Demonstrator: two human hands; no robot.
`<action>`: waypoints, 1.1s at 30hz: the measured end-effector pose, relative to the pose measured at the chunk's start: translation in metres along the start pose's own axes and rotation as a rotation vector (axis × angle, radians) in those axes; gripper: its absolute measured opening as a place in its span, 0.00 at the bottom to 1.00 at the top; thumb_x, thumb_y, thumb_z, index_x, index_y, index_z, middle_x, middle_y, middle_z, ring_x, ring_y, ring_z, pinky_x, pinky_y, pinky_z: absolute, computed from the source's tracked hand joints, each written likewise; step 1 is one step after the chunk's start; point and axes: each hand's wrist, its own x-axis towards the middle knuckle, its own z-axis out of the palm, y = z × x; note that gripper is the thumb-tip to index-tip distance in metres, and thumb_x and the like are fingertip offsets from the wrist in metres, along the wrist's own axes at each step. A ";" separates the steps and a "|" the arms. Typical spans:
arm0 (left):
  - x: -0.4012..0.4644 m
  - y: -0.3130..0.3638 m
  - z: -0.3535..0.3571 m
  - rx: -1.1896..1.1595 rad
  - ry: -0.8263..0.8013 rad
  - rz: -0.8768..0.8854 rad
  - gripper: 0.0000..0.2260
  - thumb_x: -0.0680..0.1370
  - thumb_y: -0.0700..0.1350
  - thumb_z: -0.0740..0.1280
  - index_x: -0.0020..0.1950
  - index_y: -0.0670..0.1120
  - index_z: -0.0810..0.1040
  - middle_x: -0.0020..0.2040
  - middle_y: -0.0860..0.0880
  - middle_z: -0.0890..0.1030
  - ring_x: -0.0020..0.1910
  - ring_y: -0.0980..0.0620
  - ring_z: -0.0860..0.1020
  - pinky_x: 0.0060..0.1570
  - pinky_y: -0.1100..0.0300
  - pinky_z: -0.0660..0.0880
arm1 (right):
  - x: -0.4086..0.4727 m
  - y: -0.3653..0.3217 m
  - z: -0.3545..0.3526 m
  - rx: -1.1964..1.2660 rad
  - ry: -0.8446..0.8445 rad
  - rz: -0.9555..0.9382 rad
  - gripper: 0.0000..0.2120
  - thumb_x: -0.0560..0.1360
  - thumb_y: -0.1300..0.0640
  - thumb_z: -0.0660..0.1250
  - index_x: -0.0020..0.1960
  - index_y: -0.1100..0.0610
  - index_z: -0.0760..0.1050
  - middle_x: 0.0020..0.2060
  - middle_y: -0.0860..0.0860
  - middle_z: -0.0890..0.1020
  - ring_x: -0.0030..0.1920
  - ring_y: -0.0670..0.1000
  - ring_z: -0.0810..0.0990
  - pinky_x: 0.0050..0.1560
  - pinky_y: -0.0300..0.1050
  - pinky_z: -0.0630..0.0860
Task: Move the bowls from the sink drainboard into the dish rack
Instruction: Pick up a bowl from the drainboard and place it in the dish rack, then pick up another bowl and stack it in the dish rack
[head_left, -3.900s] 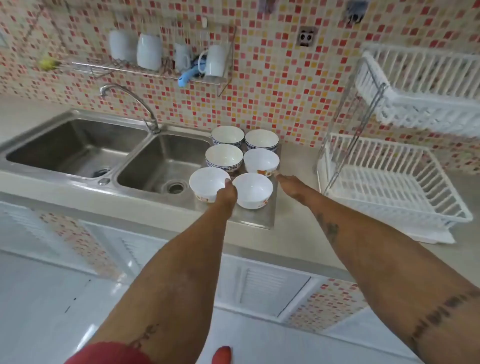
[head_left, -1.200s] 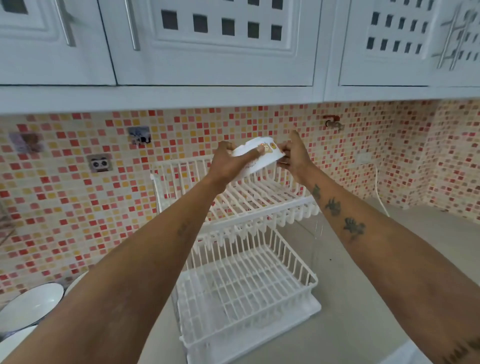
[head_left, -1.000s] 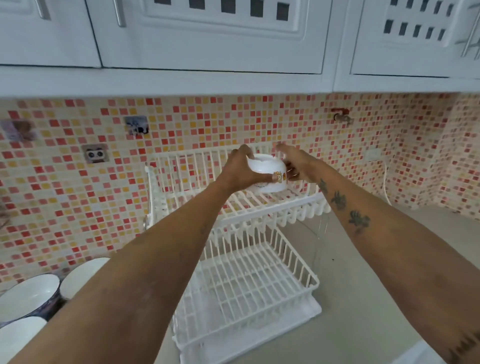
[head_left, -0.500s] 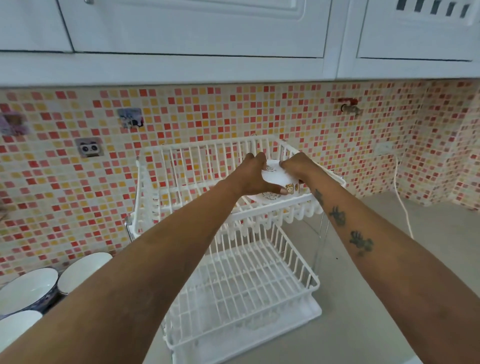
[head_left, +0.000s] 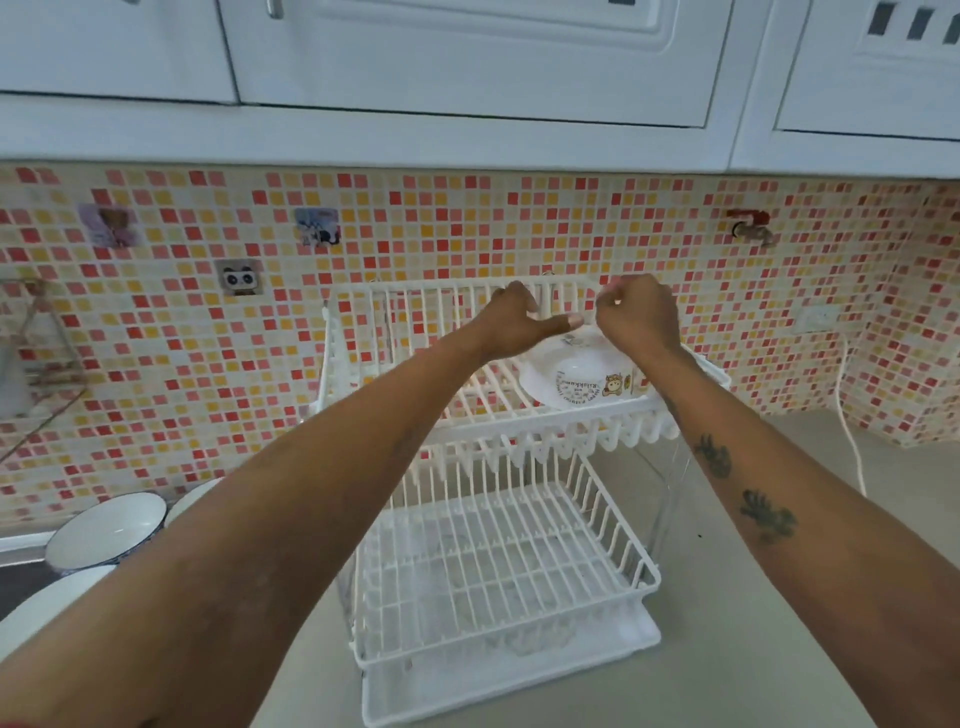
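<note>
The upper tier of the white wire two-tier dish rack (head_left: 457, 410) lies bare across its left and middle, open from above. Its right end is taken by an upturned white bowl with a cartoon print (head_left: 582, 376). The left hand (head_left: 519, 322) and right hand (head_left: 639, 319) hover just above that bowl, crowding the approach there. The lower tier (head_left: 498, 566) is bare, but the upper tier roofs its far part. White wall cabinets (head_left: 467, 57) overhang. White bowls (head_left: 104, 530) crowd the near left.
</note>
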 end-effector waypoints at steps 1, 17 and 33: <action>-0.006 0.001 -0.013 -0.039 0.024 -0.002 0.25 0.75 0.61 0.67 0.59 0.41 0.72 0.66 0.42 0.72 0.65 0.44 0.72 0.54 0.56 0.70 | -0.004 -0.010 -0.003 0.052 0.013 -0.037 0.15 0.76 0.58 0.59 0.52 0.61 0.83 0.53 0.57 0.84 0.55 0.59 0.81 0.56 0.49 0.77; -0.243 -0.170 -0.233 -0.226 0.904 -0.385 0.12 0.82 0.52 0.58 0.48 0.43 0.71 0.45 0.44 0.75 0.44 0.49 0.74 0.46 0.51 0.73 | -0.194 -0.311 0.098 0.885 -0.575 -0.432 0.14 0.77 0.56 0.63 0.33 0.51 0.74 0.26 0.43 0.73 0.22 0.37 0.71 0.30 0.32 0.67; -0.463 -0.392 -0.213 -0.523 0.632 -1.368 0.12 0.81 0.52 0.60 0.56 0.45 0.71 0.52 0.44 0.70 0.47 0.45 0.70 0.46 0.54 0.70 | -0.421 -0.279 0.359 0.000 -1.531 0.124 0.14 0.75 0.51 0.64 0.54 0.60 0.70 0.37 0.55 0.73 0.36 0.53 0.72 0.37 0.43 0.70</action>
